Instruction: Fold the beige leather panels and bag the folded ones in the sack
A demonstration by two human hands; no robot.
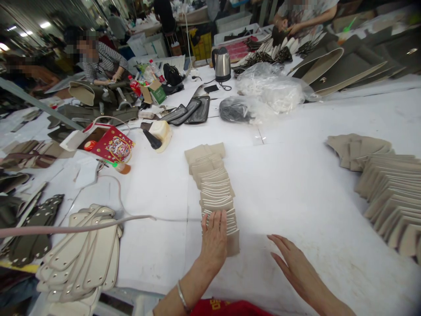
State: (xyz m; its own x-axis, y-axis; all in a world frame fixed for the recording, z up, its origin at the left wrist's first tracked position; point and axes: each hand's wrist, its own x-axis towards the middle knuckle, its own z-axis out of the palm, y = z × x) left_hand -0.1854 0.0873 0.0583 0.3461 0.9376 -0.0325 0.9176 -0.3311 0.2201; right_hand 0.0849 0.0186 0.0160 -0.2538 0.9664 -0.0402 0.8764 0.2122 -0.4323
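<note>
A long row of overlapping beige leather pieces (212, 184) lies fanned out on the white table (289, 184), running away from me. My left hand (214, 240) rests flat on the near end of that row, fingers stretched out and holding nothing. A thin bracelet sits on its wrist. My right hand (292, 261) hovers open over bare table just right of the row, fingers extended, touching no piece.
A second fanned stack of beige pieces (388, 188) lies at the right edge. Cream bag panels (85, 254) and dark green panels (33, 232) lie at the left. A red box (110, 142), glue pot (161, 134), kettle (222, 63) and plastic bags (269, 87) stand farther back. Other people work at the far tables.
</note>
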